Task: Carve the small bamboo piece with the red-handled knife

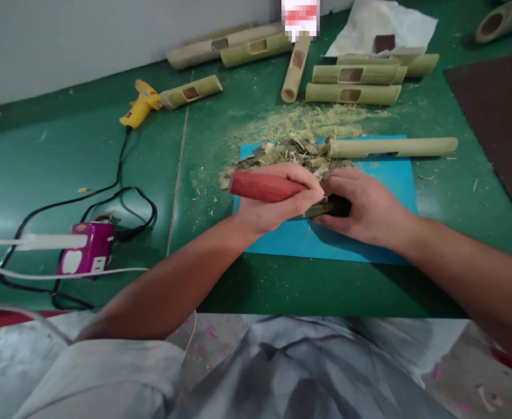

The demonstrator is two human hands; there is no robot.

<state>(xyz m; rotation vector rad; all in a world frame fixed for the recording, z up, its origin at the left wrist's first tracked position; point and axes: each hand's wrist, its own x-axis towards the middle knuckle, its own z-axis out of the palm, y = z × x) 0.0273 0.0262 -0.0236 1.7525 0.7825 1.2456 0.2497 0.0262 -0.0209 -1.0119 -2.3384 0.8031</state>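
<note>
My left hand (273, 212) is closed around the red handle (264, 187) of a hand tool whose working end is hidden at the fingers. Close beside it, my right hand (369, 201) grips a short green bamboo tube (313, 210), its dark end showing between thumb and fingers. Both hands are over a blue mat (277, 244), almost touching each other. Just beyond them lies a heap of bamboo chips and shavings (297, 150). A longer pale bamboo tube (430, 146) rests across the mat's far edge.
Several notched bamboo tubes (356, 93) lie at the back, near a crumpled white sheet (382, 26). A yellow glue gun (141, 107) and its black cord are at left, with a purple power socket (92, 247). A dark brown board (500, 110) covers the right side.
</note>
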